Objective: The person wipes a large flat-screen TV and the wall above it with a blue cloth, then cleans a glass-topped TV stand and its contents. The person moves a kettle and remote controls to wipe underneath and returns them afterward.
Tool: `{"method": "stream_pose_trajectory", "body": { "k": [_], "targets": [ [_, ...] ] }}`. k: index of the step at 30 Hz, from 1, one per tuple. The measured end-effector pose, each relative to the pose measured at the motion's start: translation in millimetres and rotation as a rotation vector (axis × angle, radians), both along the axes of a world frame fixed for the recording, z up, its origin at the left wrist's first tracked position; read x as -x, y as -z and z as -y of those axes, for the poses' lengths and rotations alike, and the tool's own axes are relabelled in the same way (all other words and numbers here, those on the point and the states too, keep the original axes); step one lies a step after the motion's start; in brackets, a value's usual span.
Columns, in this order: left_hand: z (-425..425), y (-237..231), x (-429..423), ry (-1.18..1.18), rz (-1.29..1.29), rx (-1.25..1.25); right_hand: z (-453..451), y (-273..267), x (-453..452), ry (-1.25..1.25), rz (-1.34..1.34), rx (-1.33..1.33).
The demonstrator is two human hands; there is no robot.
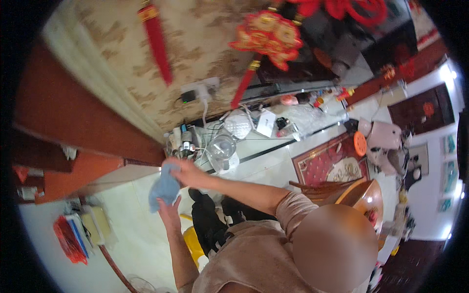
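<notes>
A light blue cloth [163, 188] hangs bunched between my two hands, in front of me and left of the middle. My right hand [185, 173] grips its upper end, with that forearm reaching across from the right. From below, my left hand [169, 209] holds the lower part, and some fingers are hidden by the fabric. Near my right hand, several bottles [186, 138] stand at the end of a low white cabinet [260, 148]. A clear, rounded container [221, 146] sits beside them, with cables close by.
The edge of a brown wooden cabinet [110, 121] rises left of my hands. Below me is a yellow stool [193, 243]. Red ornaments [269, 34] hang near the television [315, 62]. A rug [304, 163], wooden table [368, 197] and pink scooter [384, 137] are at right.
</notes>
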State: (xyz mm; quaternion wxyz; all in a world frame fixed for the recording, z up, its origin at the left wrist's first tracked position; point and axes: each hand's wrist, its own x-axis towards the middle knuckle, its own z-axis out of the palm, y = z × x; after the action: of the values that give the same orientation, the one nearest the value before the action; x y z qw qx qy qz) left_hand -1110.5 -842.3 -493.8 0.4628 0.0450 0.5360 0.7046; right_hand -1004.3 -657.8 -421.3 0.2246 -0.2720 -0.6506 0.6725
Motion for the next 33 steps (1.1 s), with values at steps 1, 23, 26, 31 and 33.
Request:
{"method": "stream_pose_trajectory", "body": {
  "k": [1, 23, 26, 31, 33],
  "targets": [
    [-25.7, -16.2, -5.4, 0.020, 0.161, -0.143, 15.4, -2.8, -14.1, -0.104, 0.003, 0.023],
    [-202.2, -224.0, 127.1, -0.252, -0.450, -0.500, 77.5, 69.3, -56.3, 0.486, 0.267, 0.331],
    [-241.7, -231.6, 135.5, -0.472, -0.947, -0.437, 80.9, 83.9, -52.6, 0.475, 0.128, 0.414],
    [-319.9, -198.7, 157.2, -0.088, -1.889, -0.105, 74.5, 96.3, -21.0, 0.463, 0.160, 0.247],
    [-327.7, -163.9, 161.9, 0.269, -2.009, 0.321, 68.6, 92.5, -9.7, 0.481, 0.135, 0.333]
  ]
}}
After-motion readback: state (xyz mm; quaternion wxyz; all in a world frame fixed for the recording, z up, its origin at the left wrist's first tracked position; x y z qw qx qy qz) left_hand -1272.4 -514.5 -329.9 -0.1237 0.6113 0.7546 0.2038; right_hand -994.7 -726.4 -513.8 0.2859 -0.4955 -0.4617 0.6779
